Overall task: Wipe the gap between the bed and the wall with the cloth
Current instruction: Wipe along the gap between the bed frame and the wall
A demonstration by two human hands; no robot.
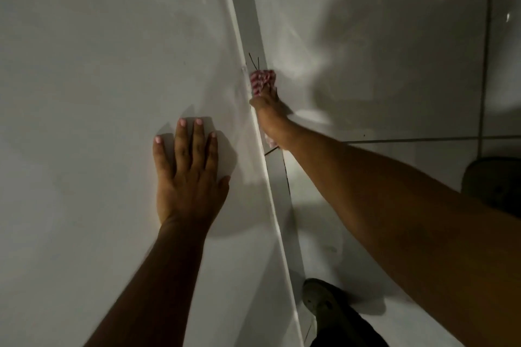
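Observation:
My left hand (pixel 188 175) lies flat on the white wall (pixel 98 65), fingers spread, holding nothing. My right hand (pixel 270 118) is shut on a red-and-white striped cloth (pixel 262 82), low down where the wall meets the floor. The cloth bunches out past my fingers and presses against the white skirting strip (pixel 248 22) that runs along the foot of the wall. A loose end of the cloth shows under my wrist. A few thin dark strands lie on the skirting just beyond the cloth. No bed is in view.
Glossy white floor tiles (pixel 380 51) with dark grout lines fill the right side. My foot in a dark shoe (pixel 321 298) stands near the skirting at the bottom. A dark rounded object (pixel 493 180) sits at the right edge.

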